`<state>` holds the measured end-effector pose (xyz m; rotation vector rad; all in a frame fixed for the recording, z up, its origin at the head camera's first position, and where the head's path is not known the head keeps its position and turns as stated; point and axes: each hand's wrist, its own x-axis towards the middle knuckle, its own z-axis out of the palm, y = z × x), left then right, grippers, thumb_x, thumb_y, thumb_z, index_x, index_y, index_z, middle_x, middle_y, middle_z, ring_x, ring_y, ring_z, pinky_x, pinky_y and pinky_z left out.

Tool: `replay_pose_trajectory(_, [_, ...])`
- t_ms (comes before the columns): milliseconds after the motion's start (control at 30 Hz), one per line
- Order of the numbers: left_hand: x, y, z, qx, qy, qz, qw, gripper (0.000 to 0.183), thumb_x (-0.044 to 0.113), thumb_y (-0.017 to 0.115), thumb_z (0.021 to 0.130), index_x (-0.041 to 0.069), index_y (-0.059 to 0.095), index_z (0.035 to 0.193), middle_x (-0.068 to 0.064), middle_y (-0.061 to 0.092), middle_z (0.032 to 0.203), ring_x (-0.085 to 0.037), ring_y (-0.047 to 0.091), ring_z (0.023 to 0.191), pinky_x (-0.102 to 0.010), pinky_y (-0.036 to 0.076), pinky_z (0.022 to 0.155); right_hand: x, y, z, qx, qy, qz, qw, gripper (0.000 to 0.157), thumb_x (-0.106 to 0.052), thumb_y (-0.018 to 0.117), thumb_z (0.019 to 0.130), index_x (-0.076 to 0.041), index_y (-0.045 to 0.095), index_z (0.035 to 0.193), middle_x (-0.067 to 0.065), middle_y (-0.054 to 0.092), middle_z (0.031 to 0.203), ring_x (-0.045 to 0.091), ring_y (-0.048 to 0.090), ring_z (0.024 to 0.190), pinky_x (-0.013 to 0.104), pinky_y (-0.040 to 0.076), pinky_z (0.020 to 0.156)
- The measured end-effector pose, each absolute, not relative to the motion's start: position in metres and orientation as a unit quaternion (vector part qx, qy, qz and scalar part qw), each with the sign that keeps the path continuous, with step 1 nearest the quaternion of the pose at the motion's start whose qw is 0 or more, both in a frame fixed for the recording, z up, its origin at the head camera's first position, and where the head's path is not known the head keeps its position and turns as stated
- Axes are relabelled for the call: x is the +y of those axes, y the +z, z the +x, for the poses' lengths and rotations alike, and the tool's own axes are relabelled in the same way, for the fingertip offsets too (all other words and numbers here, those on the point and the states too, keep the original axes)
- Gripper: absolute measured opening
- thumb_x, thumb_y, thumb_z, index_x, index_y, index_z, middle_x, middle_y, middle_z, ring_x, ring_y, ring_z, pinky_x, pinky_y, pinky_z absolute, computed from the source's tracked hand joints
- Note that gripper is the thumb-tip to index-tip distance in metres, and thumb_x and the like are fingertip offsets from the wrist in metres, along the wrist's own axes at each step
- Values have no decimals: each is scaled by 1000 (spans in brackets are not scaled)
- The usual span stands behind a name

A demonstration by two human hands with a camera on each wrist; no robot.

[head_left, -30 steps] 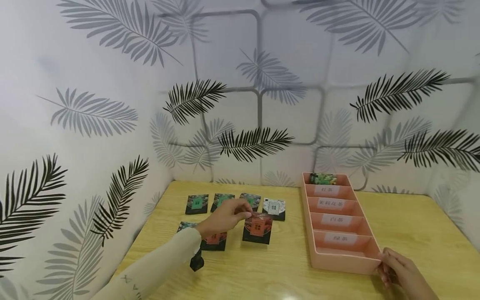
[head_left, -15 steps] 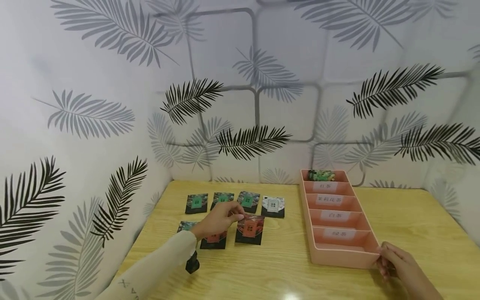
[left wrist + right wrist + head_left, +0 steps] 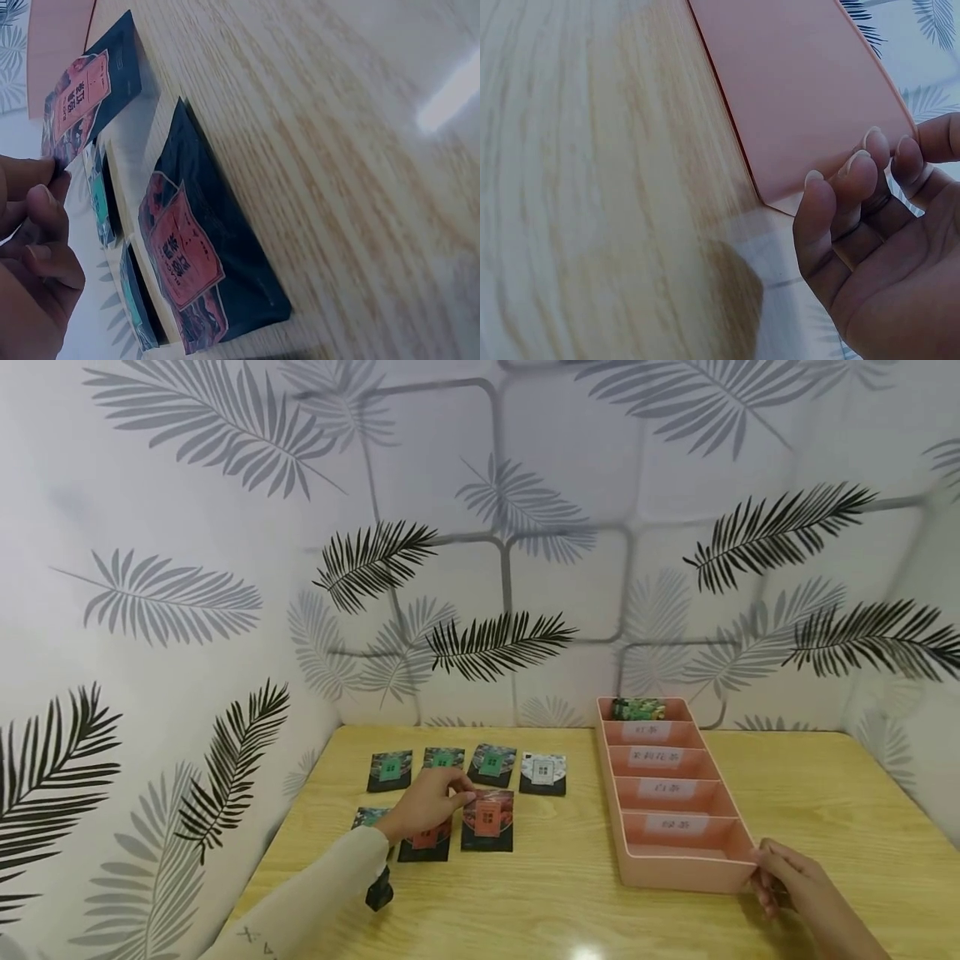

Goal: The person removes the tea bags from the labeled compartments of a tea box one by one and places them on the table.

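Observation:
My left hand [image 3: 429, 802] pinches the top corner of a red-and-black tea sachet [image 3: 487, 822]. In the left wrist view that held tea sachet [image 3: 90, 90] stands tilted, partly off the wood. Another red tea sachet [image 3: 187, 255] lies beside it, half covered by my hand in the head view. A tea sachet with a blue-green top [image 3: 370, 817] is mostly behind my wrist. At the right, my right hand [image 3: 795, 881] grips the near right corner of a pink divided box [image 3: 686, 874]; the right wrist view shows thumb and fingers at the pink wall [image 3: 802, 90].
Behind lie three green-labelled sachets [image 3: 390, 770] and a white sachet [image 3: 543, 772] in a row. The box has several labelled compartments, with a green packet [image 3: 637, 709] in the farthest. A patterned wall [image 3: 480, 677] borders the wooden table [image 3: 555, 893].
My left hand has carried the red tea sachet leftward, closer to the other red one and lower to the table. My right hand keeps its grip on the box corner.

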<state>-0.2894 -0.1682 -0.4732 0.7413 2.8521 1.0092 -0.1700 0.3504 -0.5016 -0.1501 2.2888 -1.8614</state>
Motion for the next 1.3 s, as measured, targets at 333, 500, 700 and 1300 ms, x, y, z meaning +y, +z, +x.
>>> replay_pose_trajectory(333, [-174, -477, -286, 924, 307, 228, -9, 14, 12, 67, 102, 14, 80, 104, 3, 74, 98, -10, 63, 76, -33, 52, 69, 347, -502, -173, 761, -636, -43, 116, 41, -26, 34, 115, -1, 43, 84, 2, 54, 76, 17, 53, 63, 34, 51, 59])
replay_pose_trajectory(500, [-174, -479, -289, 926, 304, 224, -9, 12, 15, 68, 101, 15, 80, 102, 5, 74, 96, -7, 65, 77, -32, 55, 73, 347, -501, -174, 774, -624, -42, 103, 42, -25, 35, 115, -1, 42, 81, 2, 54, 74, 16, 54, 62, 34, 52, 57])
replay_pose_trajectory(700, [-172, -475, -290, 930, 298, 215, -9, 10, 14, 69, 100, 17, 79, 100, 4, 74, 92, -6, 63, 76, -35, 55, 74, 349, -501, -173, 773, -625, -42, 102, 42, -24, 34, 115, -1, 43, 82, 3, 54, 74, 17, 53, 63, 33, 51, 58])
replay_pose_trajectory(1300, [-169, -482, -297, 935, 278, 218, -21, 7, 17, 73, 98, 18, 76, 92, 10, 69, 84, -5, 62, 73, -32, 52, 67, 354, -502, -175, 755, -642, -75, 108, 39, -22, 32, 116, -4, 43, 82, 2, 55, 74, 15, 54, 63, 33, 52, 58])
